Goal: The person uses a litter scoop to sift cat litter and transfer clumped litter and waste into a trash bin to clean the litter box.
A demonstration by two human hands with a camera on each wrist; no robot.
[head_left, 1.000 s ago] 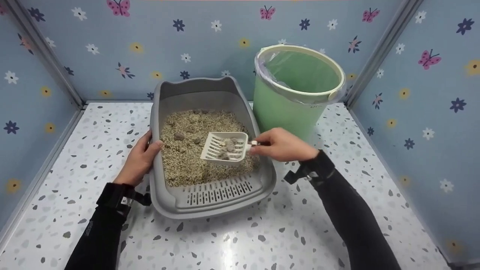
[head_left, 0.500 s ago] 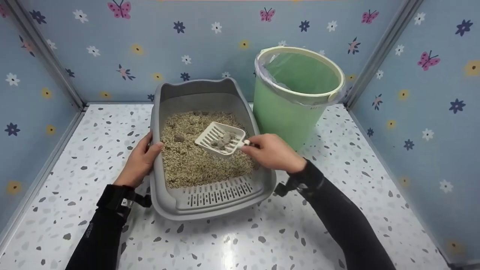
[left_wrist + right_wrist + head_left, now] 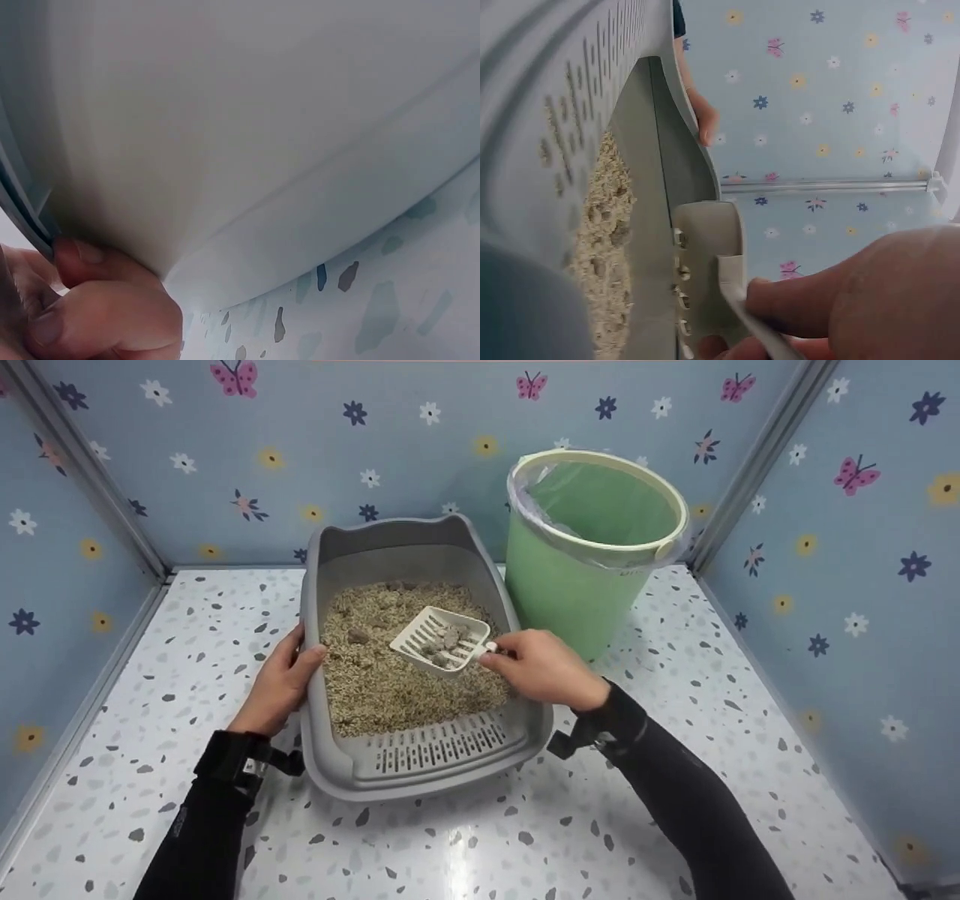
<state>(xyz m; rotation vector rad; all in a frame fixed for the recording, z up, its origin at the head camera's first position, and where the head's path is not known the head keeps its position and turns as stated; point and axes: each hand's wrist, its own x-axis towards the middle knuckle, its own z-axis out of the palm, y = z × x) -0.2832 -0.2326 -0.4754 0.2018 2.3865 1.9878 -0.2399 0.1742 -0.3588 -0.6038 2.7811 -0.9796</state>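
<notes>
A grey litter box [image 3: 420, 781] holds tan granular litter [image 3: 390, 697] with a few darker clumps in it. My left hand [image 3: 279, 681] grips the box's left rim, thumb on top; in the left wrist view its curled fingers [image 3: 112, 307] lie under the rim against the outer wall. My right hand [image 3: 551, 669] grips the handle of a white slotted litter scoop [image 3: 420, 654] over the litter. Several greyish clumps [image 3: 450, 637] lie in the scoop. In the right wrist view the scoop [image 3: 712, 247] appears from its side, inside the box wall.
A green bin [image 3: 577, 600] with a clear plastic liner stands behind and right of the box, close to its side. Flower-patterned walls [image 3: 420, 450] enclose the speckled white table [image 3: 562, 825] at the back and both sides.
Over the last second my right hand has moved slightly left, turning the scoop so its front edge points more to the back left. The clumps shift within it. My left hand stays on the rim.
</notes>
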